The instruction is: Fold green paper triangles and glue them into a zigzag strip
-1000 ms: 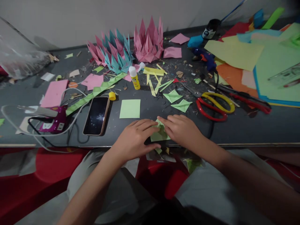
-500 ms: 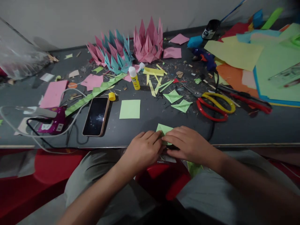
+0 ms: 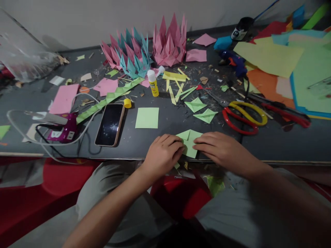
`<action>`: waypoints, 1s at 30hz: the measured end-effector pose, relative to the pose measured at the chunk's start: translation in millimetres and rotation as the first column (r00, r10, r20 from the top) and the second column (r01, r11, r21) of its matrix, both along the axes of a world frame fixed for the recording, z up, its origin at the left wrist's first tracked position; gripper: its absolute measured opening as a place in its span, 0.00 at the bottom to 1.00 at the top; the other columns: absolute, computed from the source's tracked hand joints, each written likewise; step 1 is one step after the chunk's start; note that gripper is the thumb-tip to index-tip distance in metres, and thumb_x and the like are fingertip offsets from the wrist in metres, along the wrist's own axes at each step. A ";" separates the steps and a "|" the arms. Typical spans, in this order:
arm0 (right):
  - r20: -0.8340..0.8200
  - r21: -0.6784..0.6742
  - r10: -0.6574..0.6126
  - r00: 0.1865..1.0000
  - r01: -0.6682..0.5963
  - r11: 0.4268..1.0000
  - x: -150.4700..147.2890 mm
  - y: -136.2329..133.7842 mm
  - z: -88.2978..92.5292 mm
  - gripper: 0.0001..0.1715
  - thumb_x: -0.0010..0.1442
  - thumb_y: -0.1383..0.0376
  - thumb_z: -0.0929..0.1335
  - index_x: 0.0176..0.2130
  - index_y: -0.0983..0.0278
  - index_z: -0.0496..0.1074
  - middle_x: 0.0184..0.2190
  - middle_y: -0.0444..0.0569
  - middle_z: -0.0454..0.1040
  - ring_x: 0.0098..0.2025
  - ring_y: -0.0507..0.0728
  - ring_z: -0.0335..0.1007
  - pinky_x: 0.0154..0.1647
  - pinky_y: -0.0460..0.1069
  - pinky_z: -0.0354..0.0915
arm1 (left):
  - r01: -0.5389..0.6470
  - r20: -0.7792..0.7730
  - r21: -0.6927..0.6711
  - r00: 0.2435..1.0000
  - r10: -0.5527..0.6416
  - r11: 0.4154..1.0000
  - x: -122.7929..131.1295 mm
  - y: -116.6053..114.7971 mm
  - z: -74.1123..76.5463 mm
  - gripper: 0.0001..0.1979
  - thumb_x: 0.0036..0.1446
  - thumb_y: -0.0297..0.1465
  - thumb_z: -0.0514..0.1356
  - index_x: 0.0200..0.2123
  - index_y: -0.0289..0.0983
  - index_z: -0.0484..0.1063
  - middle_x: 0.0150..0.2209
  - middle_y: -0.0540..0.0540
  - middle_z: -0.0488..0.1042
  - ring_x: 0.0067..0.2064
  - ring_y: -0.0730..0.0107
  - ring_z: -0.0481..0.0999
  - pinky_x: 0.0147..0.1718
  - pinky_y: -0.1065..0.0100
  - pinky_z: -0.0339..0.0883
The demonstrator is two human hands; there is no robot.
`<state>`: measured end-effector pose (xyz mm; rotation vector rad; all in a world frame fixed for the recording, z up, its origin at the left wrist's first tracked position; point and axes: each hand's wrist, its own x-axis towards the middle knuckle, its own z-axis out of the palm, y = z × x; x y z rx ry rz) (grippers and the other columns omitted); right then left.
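A light green folded paper piece (image 3: 190,142) lies at the near edge of the dark table (image 3: 165,137). My left hand (image 3: 163,154) presses its left side with the fingers curled down on it. My right hand (image 3: 219,148) holds down its right side, fingers close together and laid flat on the paper. Just beyond lie a flat green paper square (image 3: 147,117) and two folded green pieces (image 3: 196,104) (image 3: 206,115).
A phone (image 3: 110,124) lies left of the square, beside a purple device (image 3: 63,130) with cables. Red and yellow scissors (image 3: 243,115), a glue bottle (image 3: 153,82), pink and teal paper crowns (image 3: 147,51) and stacked coloured sheets (image 3: 297,65) fill the far side. A red stool (image 3: 181,196) sits below.
Both hands slid from pressing the green piece to its near edge, then spread to its two sides; the paper now shows a pointed fold between them. The view shifted slightly right.
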<state>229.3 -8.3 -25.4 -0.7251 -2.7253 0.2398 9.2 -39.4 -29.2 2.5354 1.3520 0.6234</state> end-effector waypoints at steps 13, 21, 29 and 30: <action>-0.019 -0.172 -0.084 0.996 0.080 0.982 -8.8 -2.6 4.5 0.14 0.62 0.64 0.60 0.35 0.63 0.73 0.39 0.52 0.74 0.43 0.58 0.68 0.45 0.54 0.64 | -0.064 0.006 -0.154 0.998 0.066 0.986 -6.9 11.5 6.4 0.07 0.54 0.35 0.60 0.34 0.40 0.74 0.38 0.48 0.73 0.39 0.66 0.68 0.38 0.63 0.61; 0.016 -0.266 -0.221 0.975 0.217 0.939 -19.6 -7.1 1.1 0.12 0.62 0.62 0.60 0.32 0.64 0.68 0.31 0.49 0.71 0.35 0.56 0.66 0.38 0.51 0.62 | -0.042 0.012 -0.192 0.999 0.046 0.981 -8.6 12.4 7.8 0.07 0.50 0.35 0.63 0.33 0.40 0.74 0.39 0.49 0.72 0.40 0.66 0.68 0.40 0.62 0.61; 0.037 -0.318 -0.356 0.934 0.349 0.881 -30.5 -7.9 2.6 0.10 0.61 0.63 0.60 0.28 0.62 0.63 0.29 0.47 0.69 0.34 0.55 0.65 0.35 0.49 0.60 | -0.035 0.016 -0.217 0.999 0.039 0.976 -9.4 14.3 7.7 0.08 0.50 0.36 0.63 0.33 0.39 0.74 0.39 0.49 0.72 0.40 0.66 0.68 0.40 0.62 0.61; 0.040 -0.310 -0.370 0.928 0.363 0.879 -31.8 -8.0 2.8 0.10 0.61 0.63 0.60 0.28 0.62 0.63 0.28 0.47 0.69 0.34 0.55 0.65 0.34 0.49 0.59 | -0.033 0.018 -0.218 0.999 0.038 0.975 -9.3 14.2 7.7 0.08 0.50 0.37 0.63 0.33 0.39 0.74 0.39 0.49 0.72 0.40 0.66 0.68 0.41 0.62 0.61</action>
